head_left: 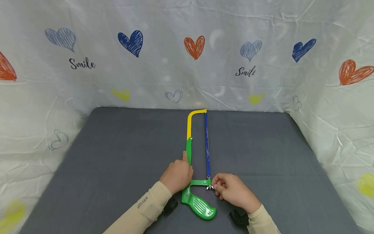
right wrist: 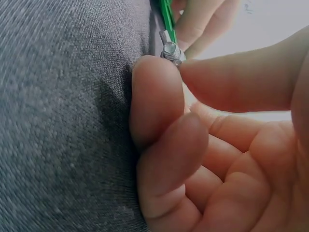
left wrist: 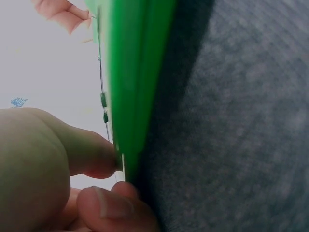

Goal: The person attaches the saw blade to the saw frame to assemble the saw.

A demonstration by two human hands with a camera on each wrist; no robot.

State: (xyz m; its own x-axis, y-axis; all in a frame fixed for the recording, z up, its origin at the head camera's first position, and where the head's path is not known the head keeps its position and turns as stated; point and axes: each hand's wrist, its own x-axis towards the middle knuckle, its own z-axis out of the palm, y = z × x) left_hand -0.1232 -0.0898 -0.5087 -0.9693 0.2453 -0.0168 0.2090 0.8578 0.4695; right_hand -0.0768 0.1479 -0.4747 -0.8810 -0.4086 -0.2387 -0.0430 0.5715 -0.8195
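Observation:
A hacksaw (head_left: 188, 147) lies on the grey table, its green handle (head_left: 201, 206) towards me and its yellow front end (head_left: 189, 125) away. Its blue blade (head_left: 207, 143) runs along the right side. My left hand (head_left: 177, 175) holds the green back of the frame, index finger stretched along it; the left wrist view shows thumb and fingers about the green frame (left wrist: 135, 72). At the blade's near end is a silver wing nut (head_left: 209, 187). The thumb and index finger of my right hand (head_left: 235, 191) pinch at this wing nut (right wrist: 170, 50), the other fingers curled.
The dark grey cloth-covered table (head_left: 131, 139) spreads around the saw. A pale curtain (head_left: 163, 71) printed with hearts rises behind and on both sides. Black wrist devices (head_left: 239, 218) sit under my forearms.

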